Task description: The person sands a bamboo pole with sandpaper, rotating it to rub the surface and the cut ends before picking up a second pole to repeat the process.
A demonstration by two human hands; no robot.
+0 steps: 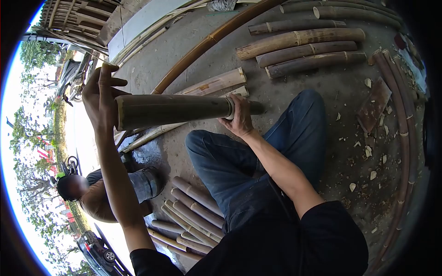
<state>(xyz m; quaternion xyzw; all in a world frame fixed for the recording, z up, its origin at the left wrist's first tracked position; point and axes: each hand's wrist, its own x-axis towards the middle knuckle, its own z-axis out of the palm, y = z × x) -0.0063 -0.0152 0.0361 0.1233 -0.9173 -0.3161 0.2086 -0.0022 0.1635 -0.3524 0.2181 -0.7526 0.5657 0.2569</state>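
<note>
A dark bamboo piece (175,106) lies crosswise in front of me, above my legs, its wide cut end toward the left. My right hand (240,116) is wrapped round it near a pale node ring, and the narrower end sticks out past the fingers. At the wide end my left hand (100,94) is raised with its fingers apart, the palm side right beside the cut rim. Two pale split bamboo lengths (214,82) lie on the ground behind the held piece.
Cut bamboo pieces (198,207) lie by my left hip, and more bamboo logs (301,42) ahead. One long brown pole (193,53) slants across the floor. Wood chips (368,151) surround a rusty plate (374,105) at right. Another person (99,195) sits at left.
</note>
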